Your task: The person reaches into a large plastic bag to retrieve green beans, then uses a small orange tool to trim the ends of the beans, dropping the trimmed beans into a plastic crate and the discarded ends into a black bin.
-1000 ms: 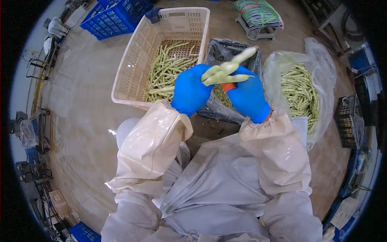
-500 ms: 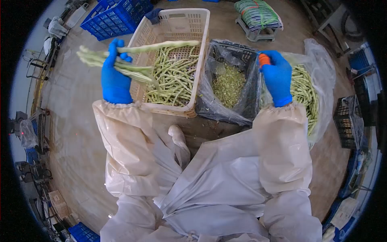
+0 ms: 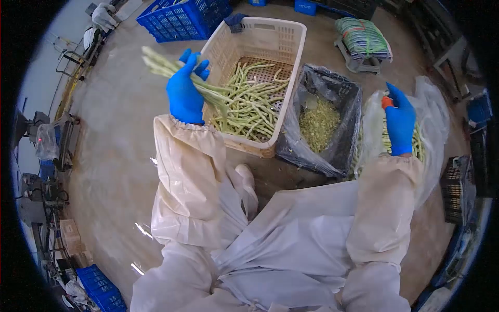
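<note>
Head view. The left hand point(image 3: 184, 96), in a blue glove, is raised at 10 o'clock from the picture's centre. Its grip is loosely clenched on a bundle of long green beans point(image 3: 156, 62), with the fingertips point(image 3: 189, 54) spread upward. The bundle crosses the grip slantwise. The longer free ends jut out toward 10 o'clock, over the bare concrete floor point(image 3: 114, 130). The opposite ends run toward 4 o'clock, over the near rim of a cream plastic basket point(image 3: 291, 78). The basket lies just beside the hand at 3 o'clock and holds loose beans point(image 3: 249, 106) on its slatted bottom.

The right hand point(image 3: 400, 122), also gloved, is at 3 o'clock. Its grip is clenched on a small orange object point(image 3: 386, 101) that shows at the thumb side, with the forefinger pointing up. It hovers over a clear plastic bag point(image 3: 431, 114) holding more beans point(image 3: 417, 144).

Between basket and bag stands a black-lined crate point(image 3: 343, 93) containing chopped green trimmings point(image 3: 319, 125). A blue crate point(image 3: 182, 18) stands at 11 o'clock and a striped sack point(image 3: 364, 39) at 1 o'clock.
</note>
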Available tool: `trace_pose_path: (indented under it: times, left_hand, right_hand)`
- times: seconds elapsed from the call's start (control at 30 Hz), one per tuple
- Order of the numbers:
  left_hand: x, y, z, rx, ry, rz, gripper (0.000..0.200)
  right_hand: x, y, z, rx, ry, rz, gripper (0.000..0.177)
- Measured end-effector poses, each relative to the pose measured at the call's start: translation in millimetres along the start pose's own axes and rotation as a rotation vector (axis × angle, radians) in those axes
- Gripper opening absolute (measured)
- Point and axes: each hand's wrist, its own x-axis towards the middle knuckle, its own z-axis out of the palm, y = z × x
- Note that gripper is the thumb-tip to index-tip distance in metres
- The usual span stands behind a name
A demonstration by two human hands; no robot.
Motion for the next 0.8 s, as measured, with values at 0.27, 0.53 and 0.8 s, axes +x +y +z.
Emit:
trace_pose_path:
  times: [0.27,0.53,0.8]
  left_hand:
    - [-43.7,-29.2,51.9,0.084,-0.598,-0.525,0.045]
    - [-109.8,-78.5,95.9,0.518,-0.808,-0.693,0.033]
    - [-104.1,-88.8,88.1,0.661,-0.834,-0.523,0.036]
  right_hand:
    - [-21.8,-43.4,26.4,0.187,-0.101,-0.086,0.034]
    - [-52.1,-78.5,54.3,0.543,-0.534,-0.040,0.023]
    - [-57.8,-73.7,58.9,0.282,-0.636,-0.117,0.018]
